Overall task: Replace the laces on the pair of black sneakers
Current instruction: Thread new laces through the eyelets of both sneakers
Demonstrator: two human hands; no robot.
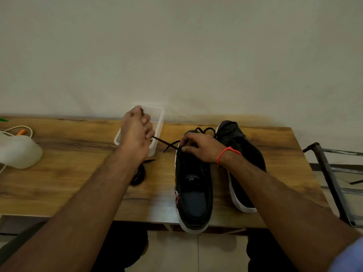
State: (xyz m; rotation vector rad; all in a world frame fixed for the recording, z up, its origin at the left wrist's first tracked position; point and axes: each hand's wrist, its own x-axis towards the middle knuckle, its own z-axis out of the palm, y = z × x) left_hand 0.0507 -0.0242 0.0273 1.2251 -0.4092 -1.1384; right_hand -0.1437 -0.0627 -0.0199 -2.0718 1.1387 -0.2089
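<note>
Near sneaker (193,185) toe-away lengthwise, both grips (137,132) (198,148) pinching its black lace (167,143) taut leftward.

My left hand (137,132) covers most of the clear plastic box (159,122) at mid-frame, so its contents are hidden from me. My left forearm hides part of the dark coil (139,174) on the surface (78,154). My right hand (198,149) and wrist cover the near shoe's (193,193) eyelets and part of the far shoe (243,152). The white object (17,152) is cut off at the left edge.
</note>
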